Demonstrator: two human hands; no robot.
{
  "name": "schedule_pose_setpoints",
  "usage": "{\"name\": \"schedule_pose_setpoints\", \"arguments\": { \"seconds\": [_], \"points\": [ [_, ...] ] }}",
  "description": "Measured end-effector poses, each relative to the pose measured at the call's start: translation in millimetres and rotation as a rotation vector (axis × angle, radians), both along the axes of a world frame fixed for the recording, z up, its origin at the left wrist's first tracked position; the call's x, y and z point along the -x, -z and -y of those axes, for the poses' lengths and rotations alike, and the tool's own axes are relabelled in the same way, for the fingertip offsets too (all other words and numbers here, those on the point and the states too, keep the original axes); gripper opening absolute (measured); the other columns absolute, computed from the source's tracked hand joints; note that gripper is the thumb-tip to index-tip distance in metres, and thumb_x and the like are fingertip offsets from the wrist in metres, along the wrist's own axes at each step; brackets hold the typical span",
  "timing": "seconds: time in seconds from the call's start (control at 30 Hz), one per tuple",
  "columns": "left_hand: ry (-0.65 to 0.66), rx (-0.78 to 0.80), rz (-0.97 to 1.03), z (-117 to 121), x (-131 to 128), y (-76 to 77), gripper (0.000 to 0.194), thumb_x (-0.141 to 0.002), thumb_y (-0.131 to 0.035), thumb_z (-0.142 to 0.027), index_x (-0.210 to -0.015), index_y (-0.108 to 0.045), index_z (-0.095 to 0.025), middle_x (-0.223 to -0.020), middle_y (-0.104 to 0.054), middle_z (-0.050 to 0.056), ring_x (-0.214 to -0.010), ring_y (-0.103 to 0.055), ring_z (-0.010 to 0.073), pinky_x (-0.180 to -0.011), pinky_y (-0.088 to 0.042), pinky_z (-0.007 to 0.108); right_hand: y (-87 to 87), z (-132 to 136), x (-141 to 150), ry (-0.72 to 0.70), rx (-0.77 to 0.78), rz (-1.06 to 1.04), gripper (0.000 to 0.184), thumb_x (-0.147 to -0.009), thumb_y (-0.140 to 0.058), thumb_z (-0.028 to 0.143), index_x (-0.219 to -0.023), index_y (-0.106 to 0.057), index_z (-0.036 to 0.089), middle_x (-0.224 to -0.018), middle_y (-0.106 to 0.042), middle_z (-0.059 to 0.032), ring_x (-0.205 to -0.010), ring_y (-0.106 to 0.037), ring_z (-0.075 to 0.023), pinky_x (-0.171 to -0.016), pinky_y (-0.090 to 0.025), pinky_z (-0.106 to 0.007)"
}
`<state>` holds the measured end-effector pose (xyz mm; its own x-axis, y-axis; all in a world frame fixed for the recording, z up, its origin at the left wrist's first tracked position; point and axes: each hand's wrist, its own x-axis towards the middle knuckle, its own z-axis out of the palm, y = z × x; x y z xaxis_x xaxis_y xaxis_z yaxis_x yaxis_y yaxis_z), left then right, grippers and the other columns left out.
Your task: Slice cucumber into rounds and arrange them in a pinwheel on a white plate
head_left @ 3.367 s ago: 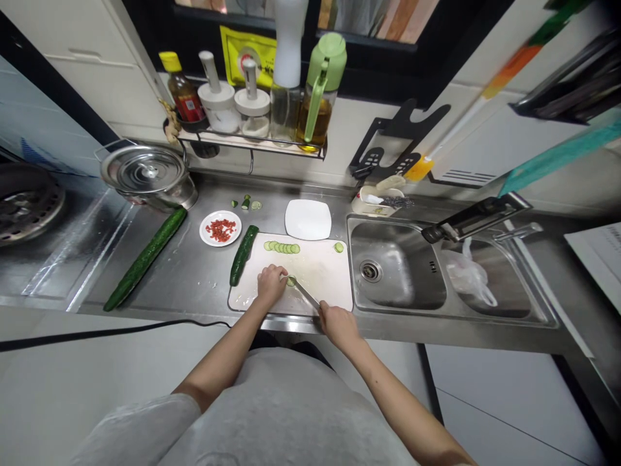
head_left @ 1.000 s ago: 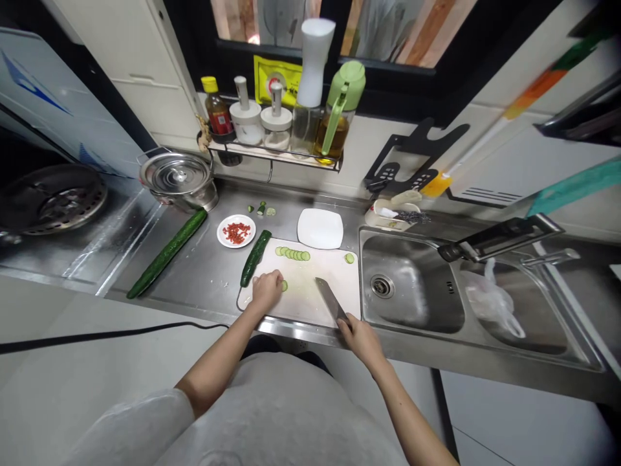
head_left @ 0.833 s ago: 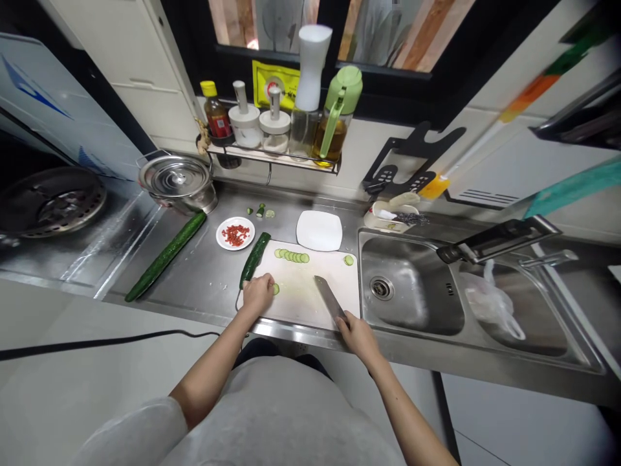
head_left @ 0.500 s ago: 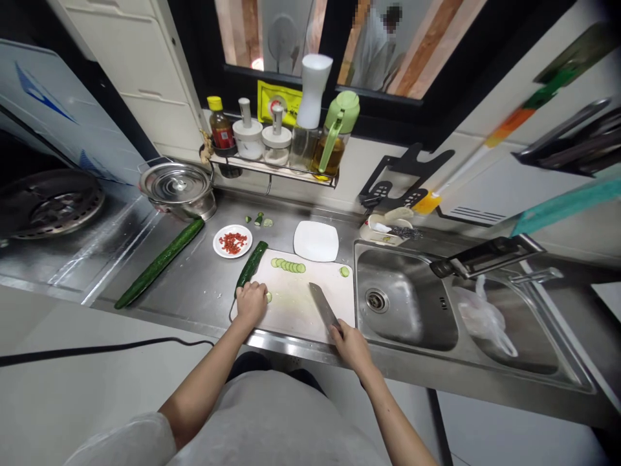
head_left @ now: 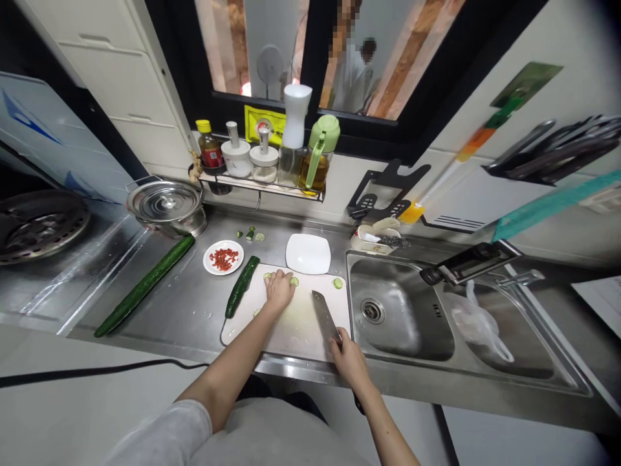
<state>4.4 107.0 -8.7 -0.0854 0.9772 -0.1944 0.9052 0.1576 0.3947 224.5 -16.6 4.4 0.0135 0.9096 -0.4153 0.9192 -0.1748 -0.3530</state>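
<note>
Steel worktop (head_left: 194, 327) runs below a dark-framed window (head_left: 363, 129); a white cutting board (head_left: 298, 330) lies on it, beside two sink bowls (head_left: 407, 320); on the board, cucumber slices (head_left: 294, 281) lie under the fingers of the left hand (head_left: 279, 291) and peep out on both sides; those fingers are bent downward and slightly parted (whether they grip any slice, I cannot tell); the right hand (head_left: 349, 359) has its fingers wrapped round the handle of one knife (head_left: 324, 317), the blade pointing away from the body over the board, apart from the slices. Two cucumbers show: a shorter cucumber (head_left: 242, 287) along the board's left edge, a long cucumber (head_left: 145, 285) on the worktop near one lidded pot (head_left: 167, 204); two white plates too, a round plate (head_left: 207, 261) with red bits and a square plate (head_left: 308, 254); how many slices, the left hand hides.
</note>
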Motion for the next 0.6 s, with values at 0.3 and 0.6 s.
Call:
{"name": "schedule_pose_setpoints", "arguments": {
  "seconds": [0.3,0.6],
  "points": [
    [0.118,-0.009,-0.052,-12.7,-5.6,4.1,0.024,-0.086,-0.049,-0.027,-0.106,-0.063,-0.024,-0.117,-0.053,0.011,-0.112,-0.043,0.0282,-0.091,-0.026,0.042,4.5,8.4,-6.9,-0.007,0.009,0.01,0.035,-0.092,-0.037,0.033,-0.122,-0.05,0.02,-0.1,-0.071,-0.0071,-0.091,-0.065,-0.0208,-0.07,-0.037,-0.025],
    [0.033,0.036,0.128,-1.4,0.4,-11.9,0.018,-0.085,-0.047,-0.021,-0.092,-0.063,-0.023,-0.095,-0.069,0.003,-0.096,-0.057,0.0212,-0.089,-0.028,0.038,-1.6,4.3,-4.7,0.001,0.01,0.024,0.031,-0.094,-0.037,0.033,-0.117,-0.05,0.018,-0.098,-0.071,-0.0082,-0.087,-0.063,-0.0198,-0.067,-0.032,-0.024]
  ]
}}
